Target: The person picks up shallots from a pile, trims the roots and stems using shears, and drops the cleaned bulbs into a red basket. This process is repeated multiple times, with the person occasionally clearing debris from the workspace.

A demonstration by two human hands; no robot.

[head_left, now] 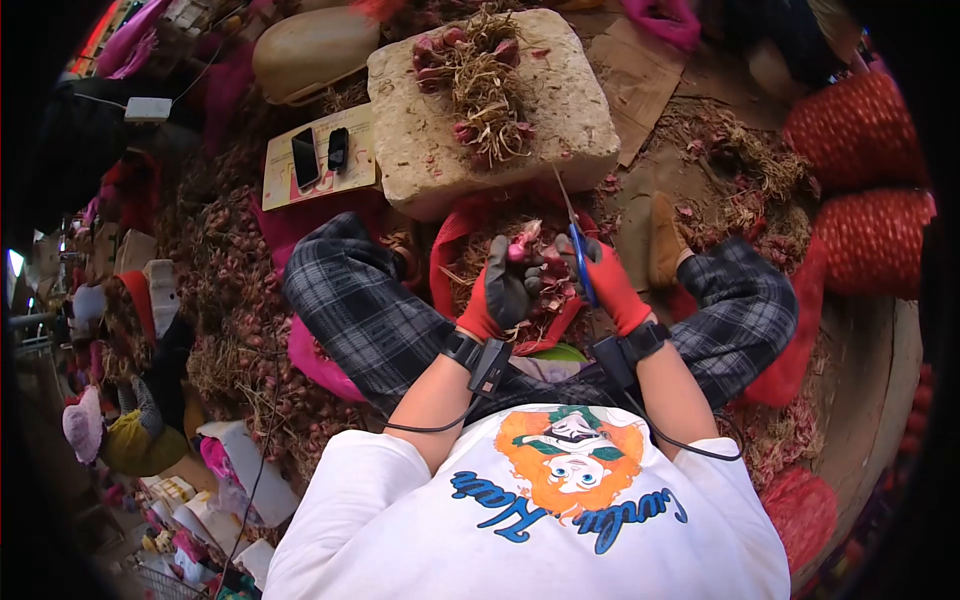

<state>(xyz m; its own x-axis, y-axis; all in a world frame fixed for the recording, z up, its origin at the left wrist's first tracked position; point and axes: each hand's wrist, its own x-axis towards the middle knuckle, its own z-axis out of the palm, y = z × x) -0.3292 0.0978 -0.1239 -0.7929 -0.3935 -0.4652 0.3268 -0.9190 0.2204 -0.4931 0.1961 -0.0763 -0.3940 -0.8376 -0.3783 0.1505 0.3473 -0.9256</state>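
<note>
Both my hands wear red gloves with dark palms, close together over a red mesh bag [445, 262] between my legs. My left hand [500, 288] is closed on a pinkish shallot [522, 243]. In my right hand [597, 278] are scissors with blue handles [582, 262], their blades pointing up and away. Beyond the hands, a bunch of shallots with dry stalks [487, 90] lies on a pale foam block [410, 130]. Loose skins and shallots show in the bag under my hands.
Two phones [305, 158] lie on a board left of the block. A large heap of shallots [235, 290] spreads at left. Full red mesh sacks [860, 130] stand at right. A person in a pink hat [84, 425] is at far left.
</note>
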